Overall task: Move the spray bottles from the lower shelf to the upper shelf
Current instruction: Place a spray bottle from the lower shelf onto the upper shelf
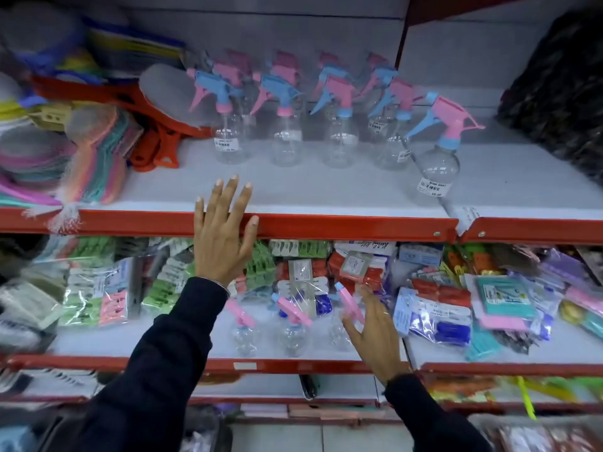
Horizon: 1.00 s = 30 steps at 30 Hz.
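Several clear spray bottles with pink and blue trigger heads stand in rows on the upper shelf (326, 194); the nearest one (439, 158) stands alone at the right. On the lower shelf (137, 340) three more clear bottles stand in a row: a left one (243, 331), a middle one (292, 327) and a right one (342, 324). My left hand (222, 236) is spread flat against the upper shelf's red front edge, holding nothing. My right hand (372, 327) hangs open beside the right bottle's pink trigger, fingers apart; I cannot tell if they touch it.
Packs of clothes pegs (163, 288) and bagged goods (456, 308) crowd the back and right of the lower shelf. Red brushes (156, 148) and pastel hand mirrors or brushes (94, 168) fill the upper shelf's left. A dark bundle (561, 93) sits at its right.
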Each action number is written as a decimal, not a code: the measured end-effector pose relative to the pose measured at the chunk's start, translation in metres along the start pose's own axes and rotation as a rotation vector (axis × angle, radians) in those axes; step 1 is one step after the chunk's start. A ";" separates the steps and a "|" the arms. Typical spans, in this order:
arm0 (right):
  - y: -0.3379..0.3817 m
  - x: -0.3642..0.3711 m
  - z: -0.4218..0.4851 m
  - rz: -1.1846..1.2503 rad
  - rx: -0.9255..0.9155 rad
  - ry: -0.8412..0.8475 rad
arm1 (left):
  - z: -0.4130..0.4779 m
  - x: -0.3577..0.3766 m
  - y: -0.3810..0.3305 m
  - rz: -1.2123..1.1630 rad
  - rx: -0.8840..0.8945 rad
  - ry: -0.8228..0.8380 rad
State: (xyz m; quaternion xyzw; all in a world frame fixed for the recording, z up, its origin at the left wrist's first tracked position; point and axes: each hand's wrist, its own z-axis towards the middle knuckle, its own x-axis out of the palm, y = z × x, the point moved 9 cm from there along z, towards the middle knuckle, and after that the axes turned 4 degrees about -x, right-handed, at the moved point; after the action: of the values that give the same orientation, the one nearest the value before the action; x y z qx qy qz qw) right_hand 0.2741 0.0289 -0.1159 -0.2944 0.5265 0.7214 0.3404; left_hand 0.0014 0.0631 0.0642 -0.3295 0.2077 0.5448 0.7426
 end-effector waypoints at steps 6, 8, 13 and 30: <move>-0.030 0.033 0.003 0.250 0.228 0.090 | -0.001 0.004 0.009 0.110 0.006 -0.003; -0.034 0.035 0.008 0.297 0.241 0.093 | 0.001 0.004 0.009 0.110 0.012 -0.013; -0.020 0.002 0.011 0.416 0.185 0.053 | 0.002 0.005 0.010 0.099 0.017 -0.028; 0.150 -0.246 0.104 0.653 -0.256 -0.489 | 0.004 0.008 0.012 0.068 0.013 -0.030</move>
State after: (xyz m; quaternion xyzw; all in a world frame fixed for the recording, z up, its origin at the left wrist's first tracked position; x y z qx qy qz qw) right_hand 0.2937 0.0519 0.1891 0.0276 0.4021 0.8993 0.1698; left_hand -0.0077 0.0731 0.0584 -0.3092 0.2112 0.5732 0.7289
